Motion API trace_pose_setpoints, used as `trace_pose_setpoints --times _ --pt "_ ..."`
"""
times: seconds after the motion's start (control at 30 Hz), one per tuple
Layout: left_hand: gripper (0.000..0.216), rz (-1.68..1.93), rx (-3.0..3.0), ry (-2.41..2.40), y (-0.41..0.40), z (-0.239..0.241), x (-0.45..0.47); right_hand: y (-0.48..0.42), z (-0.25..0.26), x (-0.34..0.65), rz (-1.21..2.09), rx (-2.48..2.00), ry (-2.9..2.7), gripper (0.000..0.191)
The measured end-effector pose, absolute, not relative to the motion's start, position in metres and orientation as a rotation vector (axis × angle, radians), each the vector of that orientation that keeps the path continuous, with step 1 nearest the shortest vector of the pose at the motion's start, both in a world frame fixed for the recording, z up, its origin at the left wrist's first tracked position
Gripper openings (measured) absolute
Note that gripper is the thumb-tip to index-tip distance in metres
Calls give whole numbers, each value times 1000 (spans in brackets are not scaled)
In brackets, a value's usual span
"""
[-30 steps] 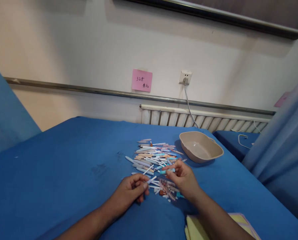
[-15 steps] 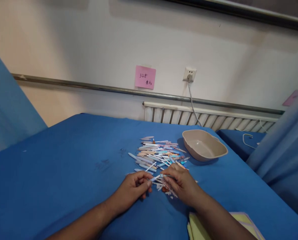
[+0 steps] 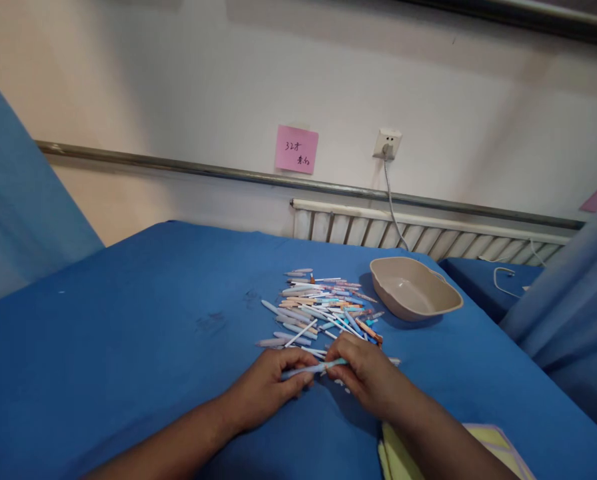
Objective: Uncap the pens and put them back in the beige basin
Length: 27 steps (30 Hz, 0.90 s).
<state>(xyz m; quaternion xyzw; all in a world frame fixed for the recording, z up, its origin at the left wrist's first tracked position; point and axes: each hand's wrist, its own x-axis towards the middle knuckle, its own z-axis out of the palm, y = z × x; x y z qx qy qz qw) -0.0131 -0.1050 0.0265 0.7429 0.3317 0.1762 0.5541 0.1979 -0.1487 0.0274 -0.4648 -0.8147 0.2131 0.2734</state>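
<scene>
My left hand [image 3: 277, 383] is closed around the pale lavender-blue barrel of a pen [image 3: 298, 371], thumb below and fingers above. The teal end of that same pen is pinched in my right hand [image 3: 365, 373], so the two hands almost meet along it. Just beyond them spreads a heap of pens [image 3: 298, 303] in pastel grey, orange, pink and blue. Thin white sticks [image 3: 302, 332] lie among these. Small pale bits [image 3: 347, 390] rest on the cloth beneath my right hand, which partly hides the near side of the heap.
A beige basin [image 3: 391, 300] stands right of the heap on the blue-covered bed [image 3: 143, 333]. Yellow folded cloth [image 3: 498, 443] lies under my right forearm. Behind are a radiator [image 3: 348, 227], a wall rail [image 3: 203, 171] and a plugged-in cord [image 3: 391, 200]. Blue curtains [image 3: 573, 320] hang at both sides.
My hands have come down slightly towards me. The white length showing between my hands is now covered, with the lavender-blue and teal parts meeting. The view has shifted a little.
</scene>
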Motion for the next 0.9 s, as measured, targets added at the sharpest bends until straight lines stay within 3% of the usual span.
trace_pose_setpoints --times 0.57,0.7,0.8,0.9 --pt "21 426 1793 807 -106 27 -14 -155 24 191 588 -1404 -2188 20" --pt "21 419 1807 804 -106 26 -14 -154 25 192 536 -1353 -2255 6" --pt "20 409 1793 806 -107 26 -14 -153 25 192 526 -1336 -2320 17" --pt "20 425 1792 816 -107 27 -13 -153 24 192 564 -1357 -2251 12"
